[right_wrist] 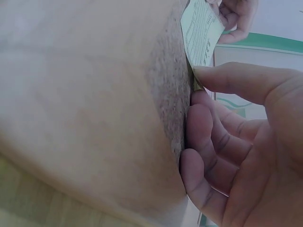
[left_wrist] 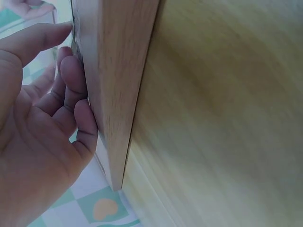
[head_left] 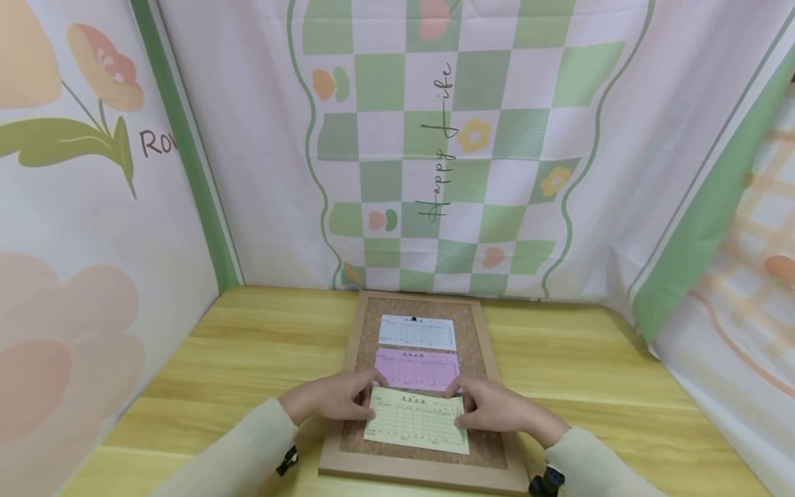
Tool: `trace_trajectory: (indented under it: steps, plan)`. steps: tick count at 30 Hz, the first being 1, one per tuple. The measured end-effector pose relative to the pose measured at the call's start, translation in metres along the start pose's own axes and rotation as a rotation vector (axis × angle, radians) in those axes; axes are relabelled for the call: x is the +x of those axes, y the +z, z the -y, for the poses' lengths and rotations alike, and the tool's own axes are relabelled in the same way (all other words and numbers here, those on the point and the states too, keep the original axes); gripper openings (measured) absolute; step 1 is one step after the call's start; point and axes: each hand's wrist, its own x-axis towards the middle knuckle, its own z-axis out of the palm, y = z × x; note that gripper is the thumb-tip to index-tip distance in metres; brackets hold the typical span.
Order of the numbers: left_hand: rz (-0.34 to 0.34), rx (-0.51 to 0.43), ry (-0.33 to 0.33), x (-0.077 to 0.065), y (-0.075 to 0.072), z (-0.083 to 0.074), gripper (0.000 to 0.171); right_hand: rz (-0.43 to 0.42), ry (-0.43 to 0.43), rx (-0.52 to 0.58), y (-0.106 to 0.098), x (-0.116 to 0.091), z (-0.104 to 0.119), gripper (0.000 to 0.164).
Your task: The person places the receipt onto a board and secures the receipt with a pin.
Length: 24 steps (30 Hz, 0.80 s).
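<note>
A pale yellow printed slip [head_left: 417,422] lies over the lower part of a wood-framed cork board [head_left: 354,442]. At its left edge my left hand [head_left: 338,397] holds it between thumb and fingers; in the left wrist view the other fingers [left_wrist: 85,118] rest against the board, and the slip is hidden there. My right hand [head_left: 497,406] pinches the right edge, thumb on top, as the right wrist view shows, with its lower fingers [right_wrist: 191,165] touching the cork. Just above are a pink slip [head_left: 417,369] and a white slip [head_left: 417,334], the white one under a black pin [head_left: 414,319].
The board lies on a yellow wood-grain table [head_left: 261,338], its far end near a green-and-white checked curtain [head_left: 441,172]. Printed cloth hangs on the left [head_left: 112,241] and right sides. Black straps show at both wrists.
</note>
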Motion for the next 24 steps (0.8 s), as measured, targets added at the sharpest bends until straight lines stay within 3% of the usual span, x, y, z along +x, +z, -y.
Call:
trace_trajectory:
  steps: [12,18,24]
  plan:
    - [0.011,0.002,0.060,-0.006,-0.003,0.003,0.051,-0.017,-0.010,-0.016,0.001,0.001,0.000,0.037]
    - [0.019,-0.037,0.070,-0.011,-0.005,0.002,0.065,-0.019,-0.009,-0.021,0.001,0.001,-0.001,0.036]
    - [0.031,-0.048,0.054,-0.013,-0.005,0.003,0.068,-0.021,0.001,-0.021,0.002,0.001,-0.001,0.037]
